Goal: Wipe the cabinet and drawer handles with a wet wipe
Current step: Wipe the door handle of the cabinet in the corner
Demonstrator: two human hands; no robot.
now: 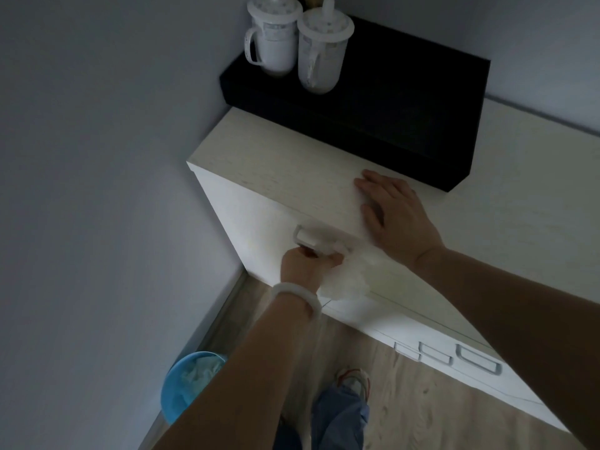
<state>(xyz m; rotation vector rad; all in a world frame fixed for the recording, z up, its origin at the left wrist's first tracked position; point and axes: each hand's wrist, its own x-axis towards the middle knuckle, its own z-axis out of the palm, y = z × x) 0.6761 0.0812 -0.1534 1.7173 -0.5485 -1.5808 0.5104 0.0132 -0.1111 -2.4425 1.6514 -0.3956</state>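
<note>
Left hand: the left hand (306, 261), with a pale bangle at the wrist, pinches a thin white wet wipe (344, 280) against the white loop handle (319, 240) on the pale cabinet front (259, 228).
Right hand: the right hand (394, 212) lies flat, fingers straight, on the light wood cabinet top (279, 164), holding nothing.
Wipe: soft, limp and damp by the look of it; most of it hangs loose below the fingers, so it likely needs bunching to stay under the fingertips.
Handle: rigid and fixed; wrapping the wipe around its bar should clean it.
Remaining: three similar white drawer handles (448, 354) sit lower right.
</note>
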